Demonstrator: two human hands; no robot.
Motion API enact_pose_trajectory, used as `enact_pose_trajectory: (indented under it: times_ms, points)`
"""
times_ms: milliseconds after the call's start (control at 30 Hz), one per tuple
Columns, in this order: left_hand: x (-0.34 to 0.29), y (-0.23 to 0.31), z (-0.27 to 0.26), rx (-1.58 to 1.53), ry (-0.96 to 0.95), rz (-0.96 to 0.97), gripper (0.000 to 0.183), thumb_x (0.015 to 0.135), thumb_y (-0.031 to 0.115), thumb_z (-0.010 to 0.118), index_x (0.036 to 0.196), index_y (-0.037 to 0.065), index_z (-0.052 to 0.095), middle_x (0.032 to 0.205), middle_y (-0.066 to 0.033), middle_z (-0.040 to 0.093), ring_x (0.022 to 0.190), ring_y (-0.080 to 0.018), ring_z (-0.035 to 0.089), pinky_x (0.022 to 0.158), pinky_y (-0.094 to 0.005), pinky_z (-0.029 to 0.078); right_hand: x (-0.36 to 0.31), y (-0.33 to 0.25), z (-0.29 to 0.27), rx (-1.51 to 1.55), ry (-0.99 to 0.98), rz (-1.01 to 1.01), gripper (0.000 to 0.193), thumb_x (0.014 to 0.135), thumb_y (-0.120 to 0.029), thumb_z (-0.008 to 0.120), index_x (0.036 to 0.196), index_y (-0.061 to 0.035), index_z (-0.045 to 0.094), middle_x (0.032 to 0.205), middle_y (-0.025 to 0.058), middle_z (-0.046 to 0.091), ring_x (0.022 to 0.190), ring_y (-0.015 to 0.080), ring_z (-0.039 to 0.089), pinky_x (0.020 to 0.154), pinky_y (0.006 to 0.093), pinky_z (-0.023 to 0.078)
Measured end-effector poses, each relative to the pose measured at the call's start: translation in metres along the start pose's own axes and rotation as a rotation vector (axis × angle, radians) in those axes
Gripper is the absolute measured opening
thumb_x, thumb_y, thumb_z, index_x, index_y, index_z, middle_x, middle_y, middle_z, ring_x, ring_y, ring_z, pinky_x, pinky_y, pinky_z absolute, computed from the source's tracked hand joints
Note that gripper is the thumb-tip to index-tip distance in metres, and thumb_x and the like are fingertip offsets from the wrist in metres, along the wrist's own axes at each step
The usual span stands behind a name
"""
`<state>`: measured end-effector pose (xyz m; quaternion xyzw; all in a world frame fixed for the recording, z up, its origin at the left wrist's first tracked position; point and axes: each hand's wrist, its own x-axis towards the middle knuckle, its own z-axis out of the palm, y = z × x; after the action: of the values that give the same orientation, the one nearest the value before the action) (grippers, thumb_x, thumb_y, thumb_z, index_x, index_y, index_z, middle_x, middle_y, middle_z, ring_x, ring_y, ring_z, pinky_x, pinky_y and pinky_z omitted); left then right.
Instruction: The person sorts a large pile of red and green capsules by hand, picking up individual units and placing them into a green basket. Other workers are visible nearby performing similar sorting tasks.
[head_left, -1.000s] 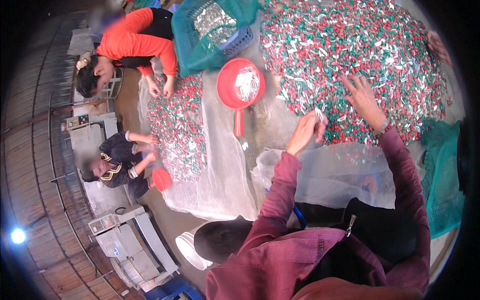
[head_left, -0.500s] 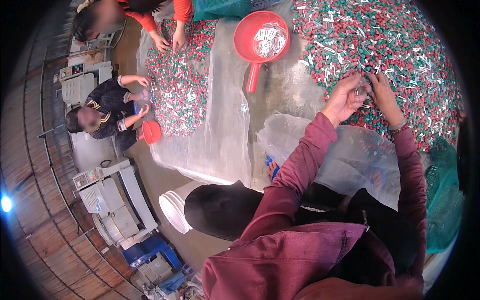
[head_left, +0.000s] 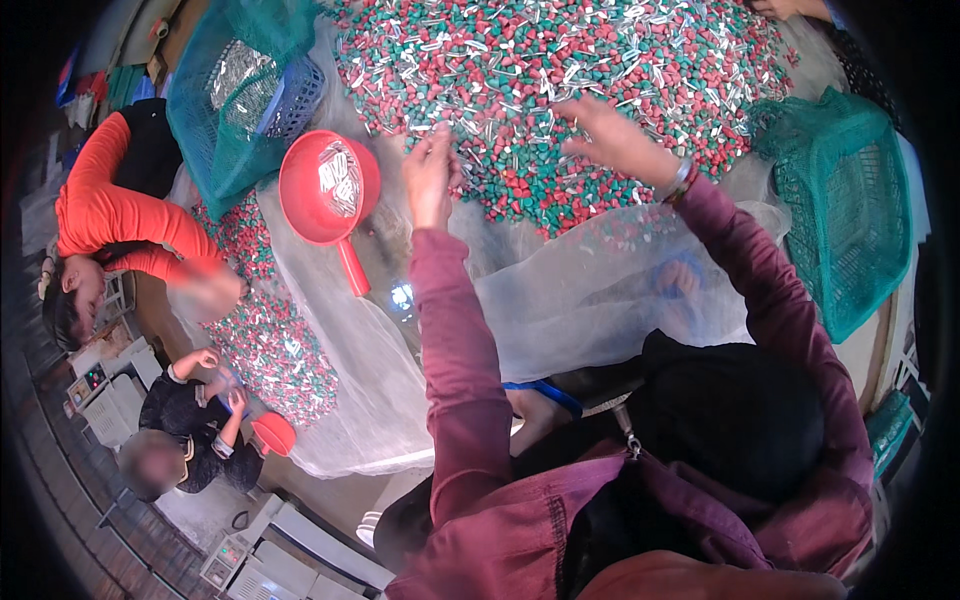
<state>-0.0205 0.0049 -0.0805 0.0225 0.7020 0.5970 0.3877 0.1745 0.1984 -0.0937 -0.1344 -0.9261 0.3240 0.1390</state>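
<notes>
Where the right grip [head_left: 618, 138] extends, coloured pieces [head_left: 530, 82] lie beneath it.

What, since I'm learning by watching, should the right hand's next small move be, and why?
The red pan holds white strips, and similar ones lie mixed into the spread of red and green pieces below the open right hand; pinching one there seems a sensible move.
</notes>
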Motion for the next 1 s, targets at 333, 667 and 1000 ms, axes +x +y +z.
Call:
enact_pose_trajectory:
  times_ms: [333,667,1000]
  points:
    - [0.019,-0.011,0.036,0.354,-0.064,0.058,0.024,0.082,0.024,0.064,0.084,0.000,0.063,0.075,-0.0150,0.062,0.068,-0.0282,0.061,0.058,-0.0360,0.046,-0.022,0.021,-0.017,0.359,-0.202,0.314,0.026,0.084,-0.031,0.067,0.089,-0.0054,0.069,0.076,0.0076,0.065,0.069,0.0215,0.062,0.065,0.0328,0.049]
    - [-0.032,-0.024,0.045,0.232,-0.261,-0.059,0.019,0.086,0.017,0.061,0.095,0.001,0.063,0.071,-0.0040,0.059,0.059,-0.0124,0.054,0.047,-0.0221,0.039,-0.042,0.034,-0.030,0.422,-0.125,0.354,0.029,0.098,-0.029,0.046,0.095,-0.0013,0.051,0.082,0.0106,0.059,0.073,0.0235,0.059,0.063,0.0358,0.046]
    - [-0.046,-0.053,0.051,0.759,-0.242,0.155,0.021,0.084,0.021,0.064,0.086,0.001,0.061,0.068,-0.0080,0.060,0.061,-0.0201,0.057,0.050,-0.0306,0.044,-0.036,0.010,0.006,-0.167,-0.415,0.254,0.033,0.087,-0.030,0.059,0.102,-0.0004,0.057,0.080,0.0184,0.066,0.081,0.0356,0.065,0.067,0.0444,0.051]
